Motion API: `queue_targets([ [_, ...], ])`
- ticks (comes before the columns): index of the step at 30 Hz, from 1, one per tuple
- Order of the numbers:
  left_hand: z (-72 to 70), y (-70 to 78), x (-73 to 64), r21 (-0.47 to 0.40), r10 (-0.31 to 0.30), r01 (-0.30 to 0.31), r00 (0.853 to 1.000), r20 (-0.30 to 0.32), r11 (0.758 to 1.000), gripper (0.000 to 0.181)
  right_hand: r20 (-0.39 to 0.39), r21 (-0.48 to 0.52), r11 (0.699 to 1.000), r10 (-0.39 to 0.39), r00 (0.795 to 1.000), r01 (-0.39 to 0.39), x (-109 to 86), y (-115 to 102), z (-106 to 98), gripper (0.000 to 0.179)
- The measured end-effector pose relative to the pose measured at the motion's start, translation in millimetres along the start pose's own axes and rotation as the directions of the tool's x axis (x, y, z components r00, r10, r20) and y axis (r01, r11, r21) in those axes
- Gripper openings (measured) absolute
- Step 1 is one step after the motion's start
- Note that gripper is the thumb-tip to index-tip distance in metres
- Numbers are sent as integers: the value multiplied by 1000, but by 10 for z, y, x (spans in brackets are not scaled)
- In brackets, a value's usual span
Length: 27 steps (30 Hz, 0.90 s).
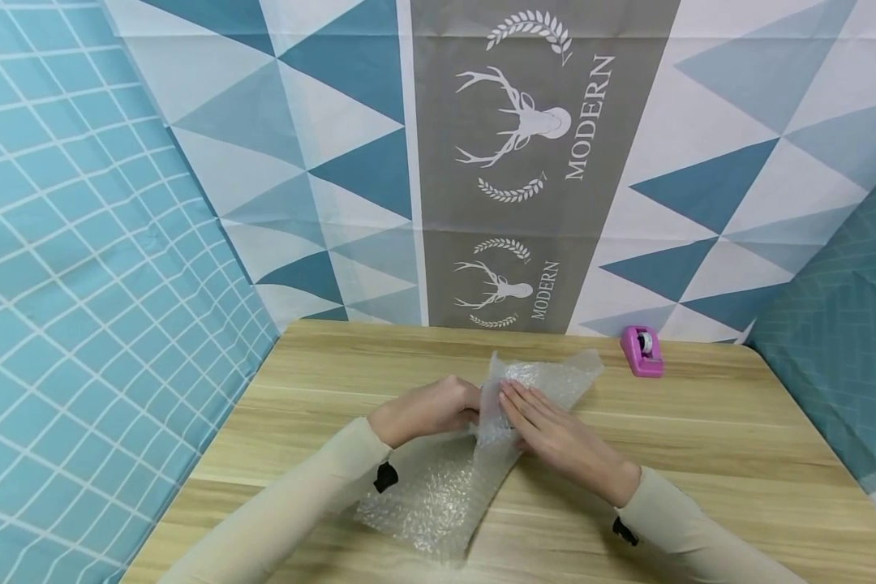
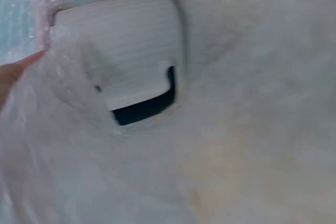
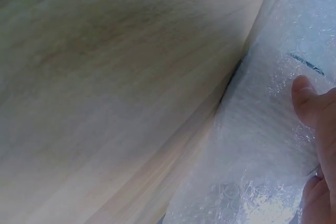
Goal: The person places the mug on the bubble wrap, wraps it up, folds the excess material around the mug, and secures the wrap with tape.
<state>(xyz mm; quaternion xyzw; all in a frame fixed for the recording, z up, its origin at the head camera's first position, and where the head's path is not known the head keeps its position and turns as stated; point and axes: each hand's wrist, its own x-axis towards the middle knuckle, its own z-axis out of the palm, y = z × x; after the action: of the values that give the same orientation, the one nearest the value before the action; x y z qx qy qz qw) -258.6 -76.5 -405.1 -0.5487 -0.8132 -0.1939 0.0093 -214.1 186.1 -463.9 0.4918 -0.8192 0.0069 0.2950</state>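
Observation:
A sheet of bubble wrap (image 1: 438, 495) lies over the table and folds up around a white, ribbed item with a black edge (image 2: 126, 51); its kind is unclear. In the head view my left hand (image 1: 434, 410), fingers curled, grips the wrap at the left of the bundle. My right hand (image 1: 562, 438) lays nearly straight fingers on the wrapped part from the right. In the right wrist view its thumb (image 3: 307, 100) rests against the wrap. The wrap covers much of the item, and the left fingertips are mostly hidden in the head view.
A pink tape dispenser (image 1: 642, 351) stands near the back right of the wooden table (image 1: 737, 454). Patterned cloth (image 1: 336, 162) hangs behind the table, with blue tiled cloth (image 1: 102, 284) at the left and teal cloth (image 1: 854, 324) at the right.

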Motion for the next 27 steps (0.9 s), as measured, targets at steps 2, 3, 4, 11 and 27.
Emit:
queue_targets([
  [2, 25, -17, -35, 56, 34, -32, 999, -37, 998, 15, 1, -10, 1000, 0, 1000, 0, 2, -4, -2, 55],
  [3, 34, -17, -49, 105, 56, -50, 997, -57, 993, 18, 4, -16, 1000, 0, 1000, 0, 1, -6, -1, 55],
  [4, 45, -17, -60, 165, 82, -68, 994, -79, 984, 22, 9, -20, 1000, 1, 1000, -1, 0, -7, -1, 56],
  [11, 133, 5, -115, 433, 170, -61, 961, -217, 899, 27, 18, -8, 1000, 19, 1000, -18, 4, -17, 7, 56],
  [27, 179, -48, -175, 482, 300, -126, 904, -304, 867, 10, 31, -12, 1000, 29, 999, -29, 38, -37, -30, 57],
])
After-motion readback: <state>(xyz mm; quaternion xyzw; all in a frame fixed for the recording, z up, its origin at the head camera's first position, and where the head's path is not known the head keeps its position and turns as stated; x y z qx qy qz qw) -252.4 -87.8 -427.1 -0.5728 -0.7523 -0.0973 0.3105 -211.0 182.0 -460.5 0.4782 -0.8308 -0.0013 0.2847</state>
